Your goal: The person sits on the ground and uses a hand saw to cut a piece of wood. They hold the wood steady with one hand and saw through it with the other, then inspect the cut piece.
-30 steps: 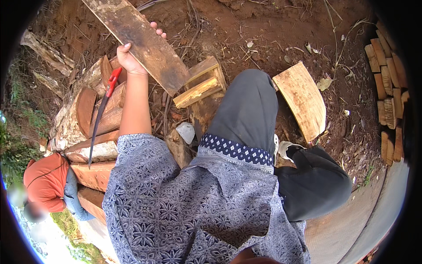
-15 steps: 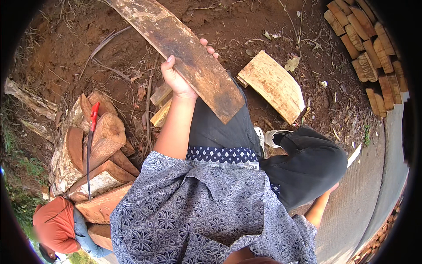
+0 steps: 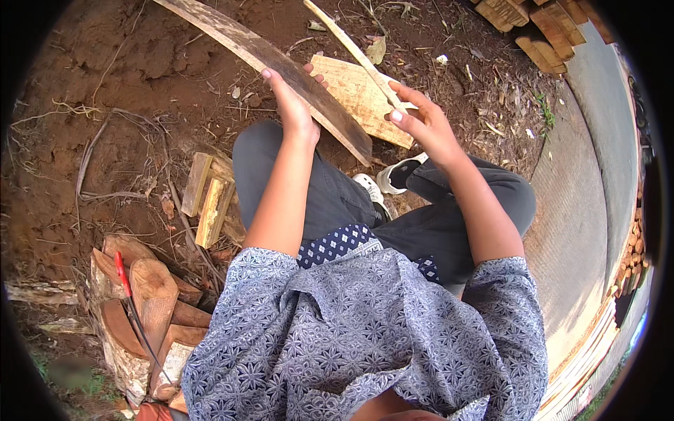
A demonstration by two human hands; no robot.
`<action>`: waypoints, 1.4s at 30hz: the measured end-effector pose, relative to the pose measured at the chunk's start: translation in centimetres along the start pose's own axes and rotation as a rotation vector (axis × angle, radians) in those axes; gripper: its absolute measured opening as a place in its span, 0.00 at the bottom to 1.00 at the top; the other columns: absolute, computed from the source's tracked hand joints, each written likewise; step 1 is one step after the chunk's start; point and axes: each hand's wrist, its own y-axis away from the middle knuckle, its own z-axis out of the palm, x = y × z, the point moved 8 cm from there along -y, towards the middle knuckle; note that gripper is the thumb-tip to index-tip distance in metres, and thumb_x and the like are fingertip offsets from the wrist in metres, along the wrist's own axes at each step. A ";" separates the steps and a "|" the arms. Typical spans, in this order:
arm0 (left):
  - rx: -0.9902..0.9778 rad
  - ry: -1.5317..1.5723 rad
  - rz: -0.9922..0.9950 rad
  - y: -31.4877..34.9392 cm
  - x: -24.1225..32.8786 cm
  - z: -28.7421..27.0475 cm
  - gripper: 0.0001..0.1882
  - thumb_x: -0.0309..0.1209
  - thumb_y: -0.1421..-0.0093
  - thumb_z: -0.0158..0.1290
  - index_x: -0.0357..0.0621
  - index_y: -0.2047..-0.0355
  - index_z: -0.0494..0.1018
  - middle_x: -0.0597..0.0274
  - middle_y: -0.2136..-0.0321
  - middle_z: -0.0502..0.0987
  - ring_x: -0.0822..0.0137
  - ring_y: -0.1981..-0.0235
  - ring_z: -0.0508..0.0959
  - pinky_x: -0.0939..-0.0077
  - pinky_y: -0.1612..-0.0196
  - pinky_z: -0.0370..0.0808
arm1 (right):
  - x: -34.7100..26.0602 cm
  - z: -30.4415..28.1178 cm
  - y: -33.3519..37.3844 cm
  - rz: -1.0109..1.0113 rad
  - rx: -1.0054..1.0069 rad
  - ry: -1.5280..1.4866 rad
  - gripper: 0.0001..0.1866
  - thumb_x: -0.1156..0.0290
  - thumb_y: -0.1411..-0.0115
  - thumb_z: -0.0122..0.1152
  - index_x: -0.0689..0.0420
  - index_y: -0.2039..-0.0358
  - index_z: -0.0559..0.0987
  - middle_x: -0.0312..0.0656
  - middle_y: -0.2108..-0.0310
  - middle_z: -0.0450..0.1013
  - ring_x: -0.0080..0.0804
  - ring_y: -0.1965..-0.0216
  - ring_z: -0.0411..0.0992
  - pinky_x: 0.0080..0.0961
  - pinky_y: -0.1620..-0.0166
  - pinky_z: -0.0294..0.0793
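Note:
A long, dark-faced wooden board (image 3: 281, 77) slants from the upper left down toward my knees. My left hand (image 3: 293, 112) is closed around its near half, thumb on the close edge and fingertips showing past the far edge. Between thumb and fingers, my right hand (image 3: 426, 126) grips the near end of a long, thin, slightly curved pale strip (image 3: 357, 52), which looks like wood. The strip points up and away, apart from the board. Beneath both lies a broad pale wooden slab (image 3: 344, 84) on the soil, partly covered by the board and strip.
Split logs (image 3: 154, 288) are heaped at the lower left, with a red-handled saw (image 3: 130, 295) on them. Small wood blocks (image 3: 210, 203) lie beside my left knee. Stacked cut wood (image 3: 547, 31) stands at the upper right, near a grey mat (image 3: 562, 203). Orange-red cloth shows at the bottom left.
My right hand has come up from beside my right knee and now holds the pale strip in front. The board has turned more edge-on in my left hand. My view has shifted right.

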 end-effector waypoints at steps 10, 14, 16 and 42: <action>0.051 -0.126 0.134 0.7 2.5 -1.3 0.50 0.75 0.33 0.29 0.46 0.28 0.52 0.50 0.45 0.71 0.57 0.49 0.75 0.59 0.42 0.73 | 4.7 6.9 -1.3 -0.224 -0.246 0.108 0.38 0.53 0.37 0.70 0.56 0.31 0.70 0.52 0.34 0.67 0.43 0.32 0.63 0.39 0.30 0.60; 0.086 -0.179 0.181 1.3 4.4 -0.3 0.50 0.75 0.34 0.27 0.48 0.27 0.52 0.49 0.46 0.71 0.57 0.51 0.76 0.58 0.42 0.73 | 3.4 8.0 -1.7 -0.268 -0.272 0.089 0.36 0.54 0.35 0.67 0.55 0.31 0.69 0.51 0.34 0.68 0.41 0.33 0.65 0.37 0.31 0.61; 0.080 -0.226 0.216 1.2 5.5 0.0 0.51 0.76 0.35 0.25 0.48 0.27 0.51 0.50 0.48 0.71 0.57 0.52 0.77 0.56 0.41 0.72 | 3.2 8.5 -2.0 -0.282 -0.301 0.036 0.36 0.53 0.34 0.66 0.54 0.30 0.69 0.51 0.34 0.68 0.40 0.33 0.66 0.35 0.32 0.62; 0.145 -0.279 0.335 2.0 12.3 2.0 0.49 0.71 0.36 0.45 0.39 0.33 0.59 0.51 0.56 0.73 0.54 0.56 0.78 0.56 0.50 0.78 | -0.4 9.5 -3.1 -0.217 -0.379 -0.018 0.37 0.41 0.37 0.66 0.45 0.32 0.73 0.44 0.47 0.80 0.30 0.49 0.77 0.31 0.42 0.72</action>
